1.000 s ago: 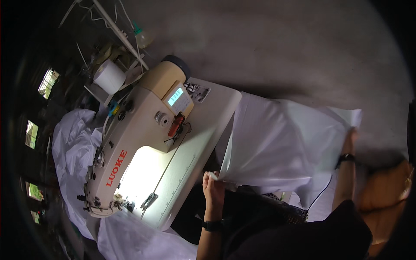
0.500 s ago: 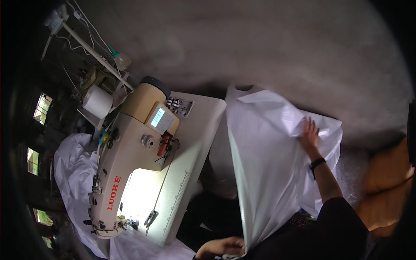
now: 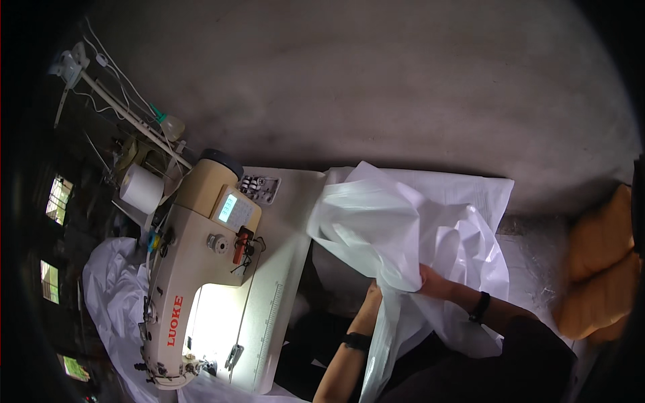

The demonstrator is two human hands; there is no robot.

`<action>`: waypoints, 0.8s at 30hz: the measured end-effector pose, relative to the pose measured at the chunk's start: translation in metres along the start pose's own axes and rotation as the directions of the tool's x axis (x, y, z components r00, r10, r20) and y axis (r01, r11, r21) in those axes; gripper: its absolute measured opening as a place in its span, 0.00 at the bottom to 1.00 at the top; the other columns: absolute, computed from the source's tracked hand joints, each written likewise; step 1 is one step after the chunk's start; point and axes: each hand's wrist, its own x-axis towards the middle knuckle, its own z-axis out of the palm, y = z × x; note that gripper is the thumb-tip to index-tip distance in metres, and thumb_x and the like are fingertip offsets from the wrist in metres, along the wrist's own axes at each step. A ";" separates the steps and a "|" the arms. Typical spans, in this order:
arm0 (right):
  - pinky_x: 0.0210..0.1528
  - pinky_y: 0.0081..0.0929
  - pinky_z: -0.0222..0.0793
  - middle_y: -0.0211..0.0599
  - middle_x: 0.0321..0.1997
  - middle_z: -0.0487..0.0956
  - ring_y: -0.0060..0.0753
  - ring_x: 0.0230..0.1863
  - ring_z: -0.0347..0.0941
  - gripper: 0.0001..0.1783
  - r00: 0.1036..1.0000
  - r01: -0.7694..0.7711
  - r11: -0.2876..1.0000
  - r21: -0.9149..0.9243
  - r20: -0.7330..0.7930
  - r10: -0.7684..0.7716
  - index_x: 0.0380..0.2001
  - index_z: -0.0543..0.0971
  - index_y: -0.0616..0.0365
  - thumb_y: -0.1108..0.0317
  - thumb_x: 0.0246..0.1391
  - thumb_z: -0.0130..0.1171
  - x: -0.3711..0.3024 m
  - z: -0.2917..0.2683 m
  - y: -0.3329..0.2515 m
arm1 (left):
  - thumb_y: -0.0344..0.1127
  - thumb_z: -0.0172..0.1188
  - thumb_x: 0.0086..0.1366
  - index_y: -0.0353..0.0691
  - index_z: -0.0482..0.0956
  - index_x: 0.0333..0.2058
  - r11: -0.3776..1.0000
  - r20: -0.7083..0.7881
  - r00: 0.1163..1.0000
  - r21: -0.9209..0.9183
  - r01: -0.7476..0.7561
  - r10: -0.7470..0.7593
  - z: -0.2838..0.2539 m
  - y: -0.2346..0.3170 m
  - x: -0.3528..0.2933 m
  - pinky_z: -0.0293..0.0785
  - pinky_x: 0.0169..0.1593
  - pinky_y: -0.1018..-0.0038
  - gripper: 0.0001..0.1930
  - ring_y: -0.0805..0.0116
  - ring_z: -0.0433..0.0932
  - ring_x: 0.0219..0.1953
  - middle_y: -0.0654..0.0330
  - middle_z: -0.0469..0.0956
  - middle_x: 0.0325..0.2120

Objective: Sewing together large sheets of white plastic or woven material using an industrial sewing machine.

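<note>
A glossy white sheet [image 3: 363,221], fabric or plastic, stands up in loose folds to the right of the sewing machine [image 3: 191,269] and hangs down toward my lap. My right hand [image 3: 433,282] is closed on its gathered edge, fingertips tucked behind the folds. Close by on the left, my left hand [image 3: 373,292] meets the sheet where it narrows into a bunch; most of its fingers are hidden, but the material draws in to its grip. Under the lit machine head lies more white material [image 3: 215,388], which also bunches up beyond the machine's left side.
The machine's pale table [image 3: 282,248] carries a tray of bobbins [image 3: 261,189] and small thread snips [image 3: 234,356]. A white thread cone [image 3: 141,189] and a green-tipped bottle [image 3: 172,127] stand behind. Orange cushions [image 3: 598,269] lie at right, and a grey wall [image 3: 403,87] closes the back.
My right hand has come down and left from the spread sheet, and my left hand has moved up to meet it. The sheet is now gathered and folded over between them.
</note>
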 end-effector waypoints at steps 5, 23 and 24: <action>0.46 0.41 0.74 0.48 0.47 0.79 0.53 0.43 0.77 0.19 0.943 -0.329 0.569 -0.754 -0.225 0.247 0.48 0.77 0.51 0.59 0.53 0.55 0.003 -0.103 0.054 | 0.32 0.54 0.65 0.34 0.79 0.39 0.972 -0.424 0.879 -0.020 0.233 -0.219 -0.019 0.040 -0.066 0.74 0.36 0.78 0.10 0.73 0.78 0.31 0.62 0.79 0.30; 0.57 0.37 0.70 0.48 0.55 0.74 0.50 0.52 0.74 0.18 0.863 -0.479 0.266 -0.836 -0.504 -0.032 0.52 0.74 0.51 0.73 0.60 0.45 0.042 -0.239 0.100 | 0.36 0.52 0.69 0.31 0.67 0.58 0.946 -0.216 0.957 0.218 0.241 -0.194 -0.030 0.034 -0.129 0.63 0.59 0.71 0.22 0.61 0.68 0.56 0.50 0.72 0.52; 0.53 0.36 0.72 0.48 0.51 0.76 0.49 0.49 0.76 0.16 0.641 -0.538 0.803 -0.255 -0.742 0.194 0.51 0.75 0.51 0.70 0.60 0.47 0.049 -0.255 0.090 | 0.36 0.52 0.69 0.31 0.67 0.58 0.949 -0.284 0.939 0.192 0.252 -0.192 -0.040 0.042 -0.146 0.63 0.59 0.71 0.22 0.61 0.68 0.56 0.50 0.72 0.52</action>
